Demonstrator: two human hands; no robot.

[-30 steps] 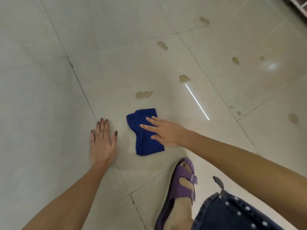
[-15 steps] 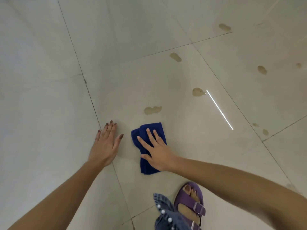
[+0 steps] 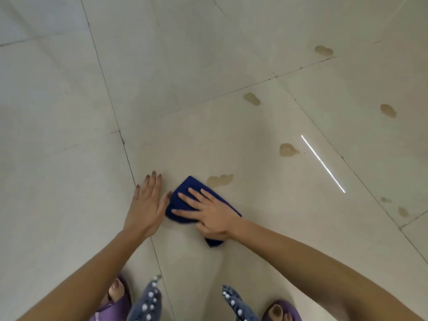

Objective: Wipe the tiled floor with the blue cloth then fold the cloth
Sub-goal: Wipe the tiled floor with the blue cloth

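A folded blue cloth (image 3: pixel 185 188) lies on the pale tiled floor (image 3: pixel 208 66), low in the middle of the head view. My right hand (image 3: pixel 210 212) presses flat on top of it with spread fingers, covering most of it. My left hand (image 3: pixel 148 205) rests palm down on the tile just left of the cloth, its thumb touching the cloth's edge. A brown stain (image 3: pixel 220 180) sits just beyond the cloth's far right corner.
Several more brown stains dot the tiles to the right, such as one stain (image 3: pixel 287 149) and another (image 3: pixel 252 98). A bright light reflection (image 3: pixel 323 163) streaks the floor. My purple sandals (image 3: pixel 281 310) and dark studded trouser hems (image 3: pixel 148 300) are at the bottom edge.
The view has shifted so both feet now show. My right hand has slid the cloth leftward and turned it at an angle, up against my left thumb. The left hand stays planted.
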